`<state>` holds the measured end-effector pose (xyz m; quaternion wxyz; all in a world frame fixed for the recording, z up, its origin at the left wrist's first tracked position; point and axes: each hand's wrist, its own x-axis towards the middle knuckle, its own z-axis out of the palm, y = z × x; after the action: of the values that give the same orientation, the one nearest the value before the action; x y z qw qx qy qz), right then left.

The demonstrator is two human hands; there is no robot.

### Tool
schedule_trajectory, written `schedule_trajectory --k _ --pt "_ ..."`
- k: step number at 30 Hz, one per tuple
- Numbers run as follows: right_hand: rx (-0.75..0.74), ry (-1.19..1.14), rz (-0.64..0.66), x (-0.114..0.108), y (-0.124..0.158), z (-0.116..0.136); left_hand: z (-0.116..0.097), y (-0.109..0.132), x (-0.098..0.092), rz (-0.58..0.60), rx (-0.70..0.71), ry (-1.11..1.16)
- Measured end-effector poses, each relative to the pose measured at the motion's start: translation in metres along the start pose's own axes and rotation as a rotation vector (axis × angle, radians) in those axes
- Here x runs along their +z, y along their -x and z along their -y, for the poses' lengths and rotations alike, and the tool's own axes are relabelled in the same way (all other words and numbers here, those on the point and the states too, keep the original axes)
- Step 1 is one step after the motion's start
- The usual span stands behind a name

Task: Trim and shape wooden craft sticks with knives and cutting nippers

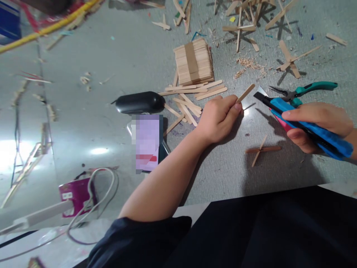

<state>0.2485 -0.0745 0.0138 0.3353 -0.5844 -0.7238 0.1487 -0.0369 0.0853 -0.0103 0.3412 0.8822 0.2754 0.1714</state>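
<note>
My left hand (221, 117) is closed around a wooden craft stick (246, 93), whose rounded end sticks out to the upper right. In my right hand (315, 123) is a blue and black utility knife (309, 128). Its blade (262, 91) is out and points at the stick's tip, with a small gap between them. Something pink shows under the knife, partly hidden by my fingers. Green-handled long-nose pliers (292, 95) lie just beyond the knife. Below the blade, a small cross of joined sticks (260, 150) rests on the table.
A banded bundle of craft sticks (205, 61) lies beyond my left hand, with loose sticks (186, 108) around it. Left of these are a black case (141, 102) and a phone (147, 141). Stick crosses (290, 61) and wood shavings (248, 64) lie at the far right.
</note>
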Motion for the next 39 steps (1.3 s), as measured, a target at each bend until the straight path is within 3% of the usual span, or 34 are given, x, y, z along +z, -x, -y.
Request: schedule_trajectory --k 3,6,8,12,16,17,21,22,23,25,26,27,30,32,36,39 --pt "-0.221 0.062 -0.006 -0.005 -0.004 0.002 0.001 -0.001 -0.001 -0.001 0.007 0.122" --pt "-0.237 -0.063 -0.196 0.002 -0.005 0.000 0.000 -0.002 -0.002 -0.011 0.017 0.212" --pt "-0.191 -0.235 -0.219 0.010 -0.004 -0.003 0.001 -0.003 -0.002 -0.021 0.015 0.252" --pt "-0.194 -0.604 -0.104 0.018 -0.004 -0.007 0.003 -0.004 0.001 -0.043 0.000 0.316" --pt "-0.204 -0.676 -0.059 0.020 -0.005 -0.005 0.006 -0.006 0.004 -0.059 -0.007 0.347" --pt "-0.205 -0.664 -0.077 0.023 -0.006 -0.006 0.007 -0.006 0.005 -0.067 -0.016 0.358" --pt "-0.246 -0.533 -0.359 0.037 -0.014 -0.018 0.008 -0.010 0.008 -0.122 -0.056 0.424" --pt "-0.257 -0.453 -0.368 0.040 -0.016 -0.022 0.006 -0.011 0.009 -0.150 -0.061 0.443" --pt "-0.193 -0.359 -0.301 0.042 -0.017 -0.026 0.001 -0.010 0.012 -0.192 -0.068 0.475" --pt "-0.175 -0.203 -0.448 0.041 -0.020 -0.032 -0.013 -0.007 0.019 -0.242 -0.079 0.611" --pt "-0.193 -0.155 -0.461 0.038 -0.020 -0.032 -0.023 -0.004 0.025 -0.238 -0.087 0.722" --pt "-0.205 -0.117 -0.416 0.034 -0.020 -0.032 -0.033 -0.001 0.031 -0.219 -0.089 0.858" --pt "-0.192 0.014 -0.229 0.021 -0.017 -0.026 -0.063 0.010 0.050 -0.175 -0.069 0.971" --pt "-0.165 0.073 -0.192 0.016 -0.016 -0.022 -0.075 0.015 0.061 -0.109 -0.059 1.116" --pt "-0.197 0.101 -0.250 0.017 -0.022 -0.022 -0.076 0.016 0.077 -0.162 0.025 1.189" --pt "-0.216 0.123 -0.265 0.019 -0.027 -0.026 -0.068 0.015 0.082 -0.115 0.036 1.226"
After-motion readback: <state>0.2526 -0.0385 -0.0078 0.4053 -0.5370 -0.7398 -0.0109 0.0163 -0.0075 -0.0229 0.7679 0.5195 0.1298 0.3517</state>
